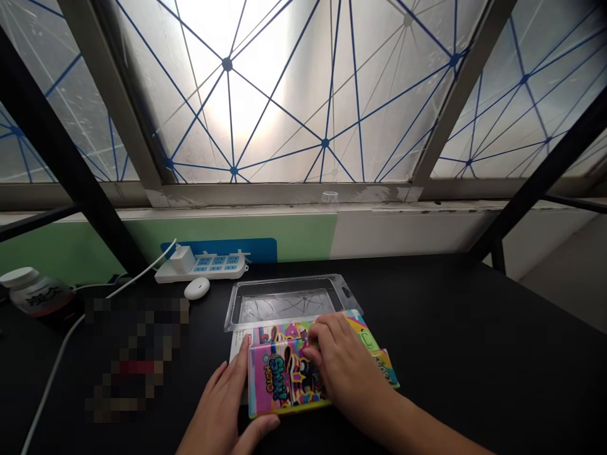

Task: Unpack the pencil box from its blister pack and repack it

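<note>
A flat, brightly printed box [270,382] with pink, yellow and blue artwork and "MOTO" lettering lies in front of me on the black table. My left hand [227,404] holds its left end, fingers along the side edge and thumb at the near edge. Bent over the box's upper edge, my right hand [348,366] has its thumb and fingers pinched there; its palm hides much of the right half. Under the box lies a colourful printed card [367,338], partly covered. Just behind sits a clear plastic blister tray [284,303], touching or close to the card.
A white power strip [203,270] with a plugged-in adapter stands at the back wall, beside a white oval case [196,289]. A white cable [64,354] runs down the left. A white-capped jar [35,294] and a blurred-out item [137,363] are also left.
</note>
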The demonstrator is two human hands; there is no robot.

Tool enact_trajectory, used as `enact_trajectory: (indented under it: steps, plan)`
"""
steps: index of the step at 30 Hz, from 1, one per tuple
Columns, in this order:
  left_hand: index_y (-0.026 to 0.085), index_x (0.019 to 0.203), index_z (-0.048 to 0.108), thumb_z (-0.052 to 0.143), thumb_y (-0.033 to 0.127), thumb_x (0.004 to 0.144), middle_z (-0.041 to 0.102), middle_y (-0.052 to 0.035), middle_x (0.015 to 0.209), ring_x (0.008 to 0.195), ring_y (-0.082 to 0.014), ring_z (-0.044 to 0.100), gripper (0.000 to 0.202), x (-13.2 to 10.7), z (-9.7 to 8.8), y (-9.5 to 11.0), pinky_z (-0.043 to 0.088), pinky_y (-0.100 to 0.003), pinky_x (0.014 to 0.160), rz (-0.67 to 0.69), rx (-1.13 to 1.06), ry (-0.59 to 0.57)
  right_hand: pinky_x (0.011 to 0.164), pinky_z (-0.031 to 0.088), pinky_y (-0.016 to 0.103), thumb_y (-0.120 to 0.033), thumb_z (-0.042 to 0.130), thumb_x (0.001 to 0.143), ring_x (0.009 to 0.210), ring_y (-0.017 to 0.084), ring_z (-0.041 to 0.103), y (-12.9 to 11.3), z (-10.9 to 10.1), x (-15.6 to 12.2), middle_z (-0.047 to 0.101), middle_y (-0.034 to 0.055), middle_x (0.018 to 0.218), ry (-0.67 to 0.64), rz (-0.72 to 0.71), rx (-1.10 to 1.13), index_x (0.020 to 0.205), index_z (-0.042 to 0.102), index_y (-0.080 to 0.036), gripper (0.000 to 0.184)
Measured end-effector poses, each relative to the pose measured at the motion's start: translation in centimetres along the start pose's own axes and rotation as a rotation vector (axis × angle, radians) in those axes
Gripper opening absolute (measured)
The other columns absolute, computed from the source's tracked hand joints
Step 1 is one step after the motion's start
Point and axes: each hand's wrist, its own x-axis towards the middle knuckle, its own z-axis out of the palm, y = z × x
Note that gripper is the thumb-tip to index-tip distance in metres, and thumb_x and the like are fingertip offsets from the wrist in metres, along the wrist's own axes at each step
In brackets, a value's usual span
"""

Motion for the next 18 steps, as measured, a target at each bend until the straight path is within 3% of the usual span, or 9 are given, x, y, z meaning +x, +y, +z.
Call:
enact_trajectory:
  steps: [3, 5, 7, 10, 12, 14, 16, 18]
  plan:
    - [0.032, 0.156, 0.029, 0.062, 0.038, 0.091, 0.046, -0.0076, 0.153, 0.137, -0.0359, 0.047, 0.073, 0.1, -0.4, -0.1, 0.042, -0.054, 0.111, -0.035, -0.026, -0.063, 0.078, 0.053, 0.041, -0.028, 0.045, 0.102, 0.087, 0.025, 0.06, -0.4, -1.0, -0.2, 0.064, 0.0106, 0.095, 0.158, -0.115, -0.013, 0.101, 0.055, -0.019, 0.014]
    - [0.032, 0.158, 0.024, 0.058, 0.036, 0.094, 0.04, -0.0068, 0.157, 0.142, -0.034, 0.039, 0.072, 0.0, -0.7, -0.1, 0.04, -0.053, 0.112, -0.063, -0.077, -0.058, 0.086, 0.052, 0.043, -0.026, 0.05, 0.101, 0.088, 0.024, 0.062, -0.9, -2.2, -0.7, 0.066, 0.0087, 0.093, 0.203, -0.227, -0.022, 0.103, 0.056, -0.019, 0.01]
    - [0.033, 0.159, 0.016, 0.053, 0.031, 0.097, 0.032, -0.0048, 0.161, 0.145, -0.0313, 0.034, 0.072, -0.2, -1.2, -0.2, 0.038, -0.051, 0.114, -0.072, -0.154, -0.05, 0.093, 0.05, 0.043, -0.023, 0.055, 0.098, 0.085, 0.022, 0.064, -1.4, -3.7, -1.4, 0.069, 0.0059, 0.088, 0.149, -0.316, -0.017, 0.099, 0.058, -0.02, 0.004]
    - [0.036, 0.158, 0.018, 0.045, 0.026, 0.1, 0.028, 0.0001, 0.162, 0.146, -0.0278, 0.032, 0.064, -0.6, -2.5, -0.3, 0.031, -0.048, 0.117, -0.094, -0.28, -0.104, 0.095, 0.051, 0.043, -0.033, 0.059, 0.097, 0.08, 0.022, 0.066, -1.1, -6.3, -2.7, 0.071, 0.0047, 0.085, -0.101, -0.352, 0.075, 0.094, 0.061, -0.023, 0.011]
    - [0.038, 0.156, 0.026, 0.041, 0.03, 0.102, 0.031, 0.0033, 0.16, 0.145, -0.0269, 0.033, 0.056, -0.7, -3.5, -0.4, 0.031, -0.047, 0.116, -0.168, -0.351, -0.154, 0.096, 0.053, 0.045, -0.042, 0.061, 0.094, 0.09, 0.025, 0.068, 0.1, -7.5, -3.9, 0.074, 0.0063, 0.098, -0.301, -0.292, 0.181, 0.104, 0.065, -0.027, 0.019]
    - [0.04, 0.153, 0.033, 0.037, 0.038, 0.103, 0.035, 0.0058, 0.158, 0.144, -0.0264, 0.035, 0.05, -0.7, -4.1, -0.4, 0.035, -0.048, 0.114, -0.278, -0.407, -0.19, 0.1, 0.052, 0.049, -0.045, 0.069, 0.087, 0.115, 0.032, 0.063, 2.2, -8.1, -5.6, 0.07, 0.0065, 0.124, -0.424, -0.174, 0.27, 0.125, 0.062, -0.036, 0.039]
    - [0.039, 0.152, 0.037, 0.034, 0.044, 0.104, 0.039, 0.0063, 0.157, 0.144, -0.0259, 0.037, 0.048, -0.6, -4.2, -0.4, 0.037, -0.047, 0.113, -0.35, -0.441, -0.19, 0.104, 0.048, 0.056, -0.05, 0.081, 0.074, 0.14, 0.041, 0.04, 4.7, -7.9, -7.7, 0.048, 0.0045, 0.152, -0.433, -0.042, 0.313, 0.137, 0.055, -0.044, 0.069]
    - [0.037, 0.151, 0.039, 0.038, 0.048, 0.102, 0.04, 0.0047, 0.157, 0.144, -0.0268, 0.037, 0.051, -0.5, -3.9, -0.3, 0.037, -0.046, 0.113, -0.356, -0.436, -0.161, 0.111, 0.037, 0.061, -0.046, 0.087, 0.067, 0.148, 0.044, 0.018, 6.8, -7.2, -9.7, 0.021, 0.0007, 0.165, -0.486, 0.124, 0.311, 0.146, 0.045, -0.046, 0.09]
